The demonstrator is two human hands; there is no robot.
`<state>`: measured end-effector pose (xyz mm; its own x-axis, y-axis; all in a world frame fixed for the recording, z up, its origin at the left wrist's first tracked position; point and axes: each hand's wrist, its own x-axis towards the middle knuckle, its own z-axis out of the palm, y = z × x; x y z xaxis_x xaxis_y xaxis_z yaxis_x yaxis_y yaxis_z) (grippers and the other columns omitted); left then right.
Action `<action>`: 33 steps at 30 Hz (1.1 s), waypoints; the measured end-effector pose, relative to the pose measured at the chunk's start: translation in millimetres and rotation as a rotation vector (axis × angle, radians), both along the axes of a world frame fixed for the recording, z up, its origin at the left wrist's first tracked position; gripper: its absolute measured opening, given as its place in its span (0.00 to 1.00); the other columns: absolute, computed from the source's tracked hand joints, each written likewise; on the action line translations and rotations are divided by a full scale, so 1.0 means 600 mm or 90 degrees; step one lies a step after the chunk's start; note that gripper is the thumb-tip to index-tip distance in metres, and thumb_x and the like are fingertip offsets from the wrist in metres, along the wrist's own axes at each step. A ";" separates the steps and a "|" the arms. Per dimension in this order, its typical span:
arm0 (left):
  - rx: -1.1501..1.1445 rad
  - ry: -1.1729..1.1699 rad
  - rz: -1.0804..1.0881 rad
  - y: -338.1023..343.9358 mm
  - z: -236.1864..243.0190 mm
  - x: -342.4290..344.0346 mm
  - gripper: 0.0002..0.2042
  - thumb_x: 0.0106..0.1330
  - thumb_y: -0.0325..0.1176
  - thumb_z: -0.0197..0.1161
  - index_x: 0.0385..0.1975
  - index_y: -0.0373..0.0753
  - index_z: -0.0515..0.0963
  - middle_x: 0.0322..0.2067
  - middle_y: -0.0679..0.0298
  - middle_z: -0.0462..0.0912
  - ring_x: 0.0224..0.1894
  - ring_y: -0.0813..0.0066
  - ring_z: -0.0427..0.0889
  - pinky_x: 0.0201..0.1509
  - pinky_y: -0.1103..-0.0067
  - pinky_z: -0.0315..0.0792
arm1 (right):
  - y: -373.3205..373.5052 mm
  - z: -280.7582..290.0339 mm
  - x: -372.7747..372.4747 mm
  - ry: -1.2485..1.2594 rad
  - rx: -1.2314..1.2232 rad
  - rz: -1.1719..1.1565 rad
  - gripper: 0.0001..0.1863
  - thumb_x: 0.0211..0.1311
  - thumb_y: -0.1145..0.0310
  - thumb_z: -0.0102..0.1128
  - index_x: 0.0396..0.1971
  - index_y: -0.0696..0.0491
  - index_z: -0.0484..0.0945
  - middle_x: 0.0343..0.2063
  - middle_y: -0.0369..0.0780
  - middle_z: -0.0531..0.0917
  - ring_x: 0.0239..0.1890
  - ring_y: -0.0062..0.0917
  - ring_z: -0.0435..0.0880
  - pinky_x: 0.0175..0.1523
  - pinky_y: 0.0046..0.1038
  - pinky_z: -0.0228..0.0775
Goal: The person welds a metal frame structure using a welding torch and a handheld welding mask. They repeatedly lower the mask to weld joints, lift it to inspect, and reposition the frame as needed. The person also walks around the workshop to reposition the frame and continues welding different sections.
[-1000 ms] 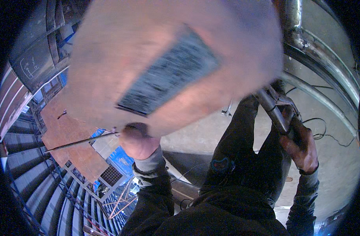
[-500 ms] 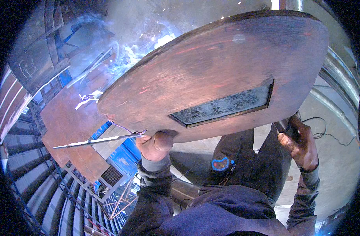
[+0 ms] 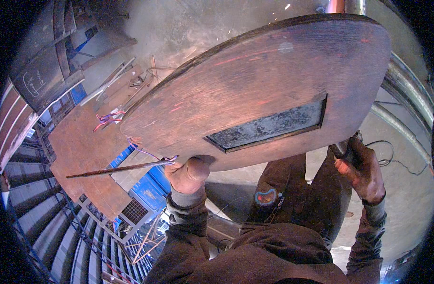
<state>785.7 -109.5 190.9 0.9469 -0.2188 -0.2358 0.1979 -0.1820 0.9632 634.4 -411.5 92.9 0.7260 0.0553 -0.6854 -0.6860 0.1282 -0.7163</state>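
While a wooden hand-held welding shield [image 3: 255,90] with a dark rectangular viewing window [image 3: 269,125] fills the upper middle of the head view, the left hand [image 3: 187,174] closes around its grip at the near lower edge, a thin rod [image 3: 117,168] jutting out to the left over a rusty steel plate [image 3: 79,151]. At right, the right hand [image 3: 363,165] wraps shut on a dark tool handle [image 3: 344,150], its working end hidden behind the shield; good practice, by the look of it, means keeping the window squarely before the eyes and the cable [image 3: 392,158] clear of the work.
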 end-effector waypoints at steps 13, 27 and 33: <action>0.074 0.019 0.134 -0.031 0.011 -0.002 0.28 0.47 0.49 0.75 0.40 0.31 0.78 0.33 0.58 0.83 0.34 0.67 0.82 0.37 0.73 0.78 | 0.012 -0.007 -0.005 0.042 0.079 -0.045 0.21 0.51 0.63 0.66 0.40 0.62 0.72 0.27 0.39 0.81 0.27 0.21 0.78 0.35 0.24 0.70; -0.257 -0.015 0.187 0.062 0.078 -0.015 0.21 0.66 0.40 0.59 0.54 0.34 0.69 0.50 0.59 0.75 0.50 0.64 0.75 0.55 0.63 0.70 | -0.013 0.078 -0.129 0.047 -0.006 -0.043 0.25 0.49 0.65 0.65 0.48 0.59 0.72 0.35 0.35 0.80 0.35 0.19 0.75 0.44 0.25 0.70; -0.139 -0.090 0.316 0.214 0.111 -0.003 0.20 0.68 0.43 0.54 0.53 0.36 0.70 0.49 0.61 0.76 0.50 0.69 0.75 0.54 0.72 0.69 | -0.013 0.162 -0.201 0.132 0.077 -0.075 0.30 0.52 0.61 0.63 0.54 0.58 0.70 0.39 0.37 0.77 0.38 0.21 0.73 0.45 0.27 0.68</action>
<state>783.8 19.1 257.5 0.9677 0.2323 -0.0982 0.0750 0.1064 0.9915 513.7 -419.4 189.8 0.5770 0.0685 -0.8139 -0.7916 0.2922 -0.5366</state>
